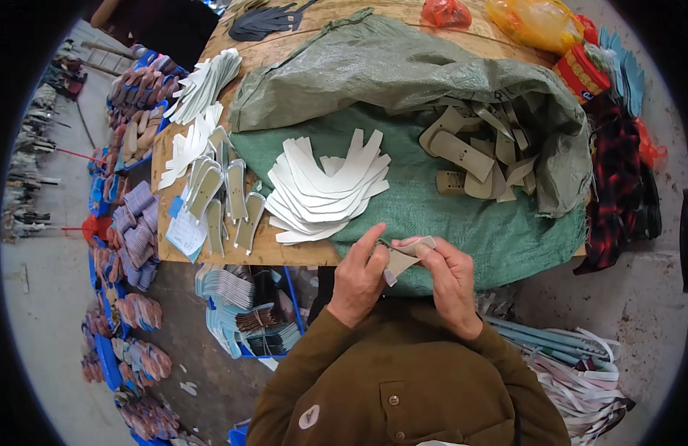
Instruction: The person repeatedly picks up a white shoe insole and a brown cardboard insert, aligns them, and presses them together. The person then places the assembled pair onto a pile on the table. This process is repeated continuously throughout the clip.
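Close to my body at the table's front edge, my left hand [359, 276] and my right hand [449, 284] pinch a small beige insole board [401, 262] between them. A pale edge shows along it; my fingers hide much of its shape. Just beyond my left hand lies a fanned stack of white curved shoe-upper pieces [314, 189]. Farther left, several beige insole boards with pale rims [249, 223] lean together. Loose beige insole boards [466, 154] spill from the mouth of a grey-green woven sack [403, 74] on the right.
The wooden table [299, 254] carries more white pieces [206, 85], a paper slip [186, 232] and dark cut pieces [266, 24]. Yellow and red plastic bags [537, 22] sit at the far right. Below are a blue crate [292, 297] of stacked pieces and bundled strips [574, 394].
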`<state>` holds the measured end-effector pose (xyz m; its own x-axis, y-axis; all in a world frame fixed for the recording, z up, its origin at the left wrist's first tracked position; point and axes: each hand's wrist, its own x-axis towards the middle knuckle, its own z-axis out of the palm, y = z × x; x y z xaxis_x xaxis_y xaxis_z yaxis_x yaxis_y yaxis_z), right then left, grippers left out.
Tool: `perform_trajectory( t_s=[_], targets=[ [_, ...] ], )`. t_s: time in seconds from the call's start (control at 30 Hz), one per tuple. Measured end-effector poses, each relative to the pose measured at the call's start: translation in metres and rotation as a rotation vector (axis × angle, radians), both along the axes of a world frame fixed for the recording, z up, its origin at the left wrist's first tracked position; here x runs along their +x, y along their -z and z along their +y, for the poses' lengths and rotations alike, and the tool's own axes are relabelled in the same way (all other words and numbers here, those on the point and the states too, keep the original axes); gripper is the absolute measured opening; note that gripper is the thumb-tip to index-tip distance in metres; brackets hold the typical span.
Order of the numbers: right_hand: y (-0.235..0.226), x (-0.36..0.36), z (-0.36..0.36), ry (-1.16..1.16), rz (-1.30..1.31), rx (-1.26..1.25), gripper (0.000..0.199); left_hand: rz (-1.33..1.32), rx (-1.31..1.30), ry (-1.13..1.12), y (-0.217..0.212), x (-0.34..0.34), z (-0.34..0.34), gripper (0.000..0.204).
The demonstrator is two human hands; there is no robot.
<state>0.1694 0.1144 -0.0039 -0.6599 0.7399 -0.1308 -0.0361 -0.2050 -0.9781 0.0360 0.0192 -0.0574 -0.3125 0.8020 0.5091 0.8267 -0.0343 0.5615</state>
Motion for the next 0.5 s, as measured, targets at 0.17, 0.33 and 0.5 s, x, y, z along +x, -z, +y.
perform_trajectory(
  t_s=[0.17,0.33,0.5],
  targets=[
    [-0.025,0.012,0.004,0.021,0.047,-0.099,0.035,0.022,-0.077,0.009,0.002,-0.006,-0.002,0.035],
    [-0.017,0.008,0.035,0.035,0.087,-0.089,0.033,-0.322,-0.207,0.020,-0.018,-0.002,-0.001,0.028],
    [0.038,0.006,0.041,-0.319,0.117,-0.192,0.021,-0.888,-0.385,0.195,-0.036,-0.001,-0.002,0.025]
  ],
)
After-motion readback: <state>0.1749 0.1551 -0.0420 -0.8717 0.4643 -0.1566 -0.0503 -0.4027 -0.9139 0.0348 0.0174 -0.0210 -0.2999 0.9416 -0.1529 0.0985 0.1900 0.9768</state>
